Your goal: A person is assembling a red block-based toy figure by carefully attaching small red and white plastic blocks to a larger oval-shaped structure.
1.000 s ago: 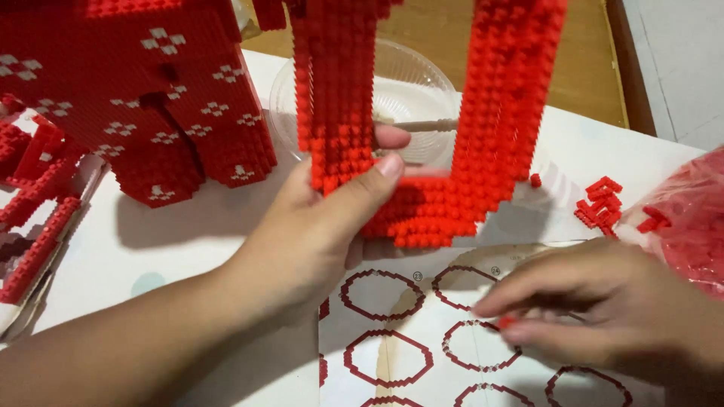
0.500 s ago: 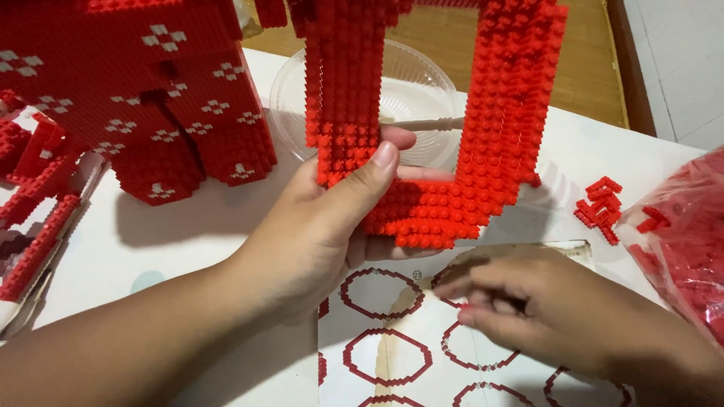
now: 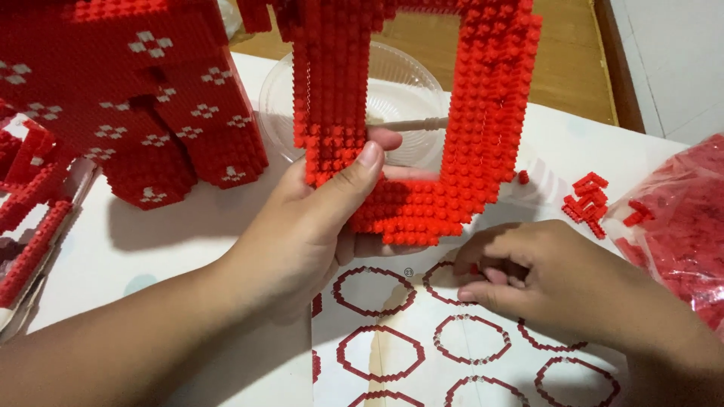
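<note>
- Left hand [image 3: 302, 234] fingers clamp the red studded-brick U-shaped frame [image 3: 452, 151], upright over the bench's middle.
- Right hand [image 3: 543, 279] fingers pinch a tiny red brick [image 3: 474, 268] on the printed sheet of red octagon rings [image 3: 452, 339], toward the near edge.

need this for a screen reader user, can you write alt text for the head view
A left hand holds up a red U-shaped frame of tiny bricks while the right hand pinches a small red brick over an instruction sheet of red octagon outlines. A bigger red brick model stands at left.
</note>
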